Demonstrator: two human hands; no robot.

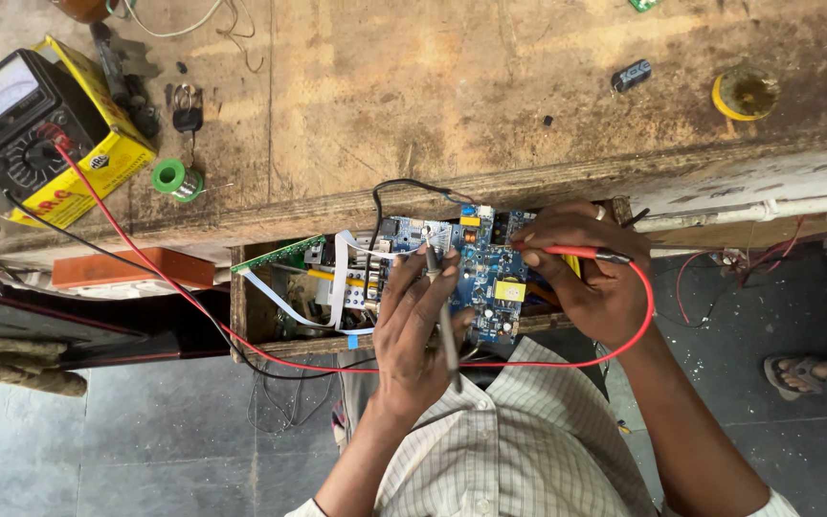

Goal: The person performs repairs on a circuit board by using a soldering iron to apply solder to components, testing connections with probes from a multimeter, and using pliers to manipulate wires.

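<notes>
Step in hand, as judged: probing a blue circuit board [486, 278] with two meter probes. The board sits at the near edge of the wooden counter [452, 86], propped in a wooden tray or drawer [237, 297], directly below the camera.

Left hand [420, 330]: fingers closed around a dark probe [440, 306], its tip on the upper left part of the board beside a white connector. Right hand [586, 273]: fingers pinched on a red probe [571, 253], its tip touching the upper middle of the board, above a yellow component [509, 289].

A red lead [155, 258] and a black lead [78, 235] run from the board left to an analogue multimeter [13, 120], which rests on a yellow box [112, 158] far left of the board on the counter.

Next move, as judged: it calls for holding both tips steady on their points while the meter dial, well to the left, is read; a slip could bridge neighbouring contacts.

Count: one blue board, one green board [279, 254] to its left, two probes, two leads, one multimeter, one green solder spool [172, 177] up left of the board, one yellow round tin [744, 94] and one small dark cylinder [632, 75] up right. Another person's sandalled foot [801, 373] shows on the floor to the right.
</notes>
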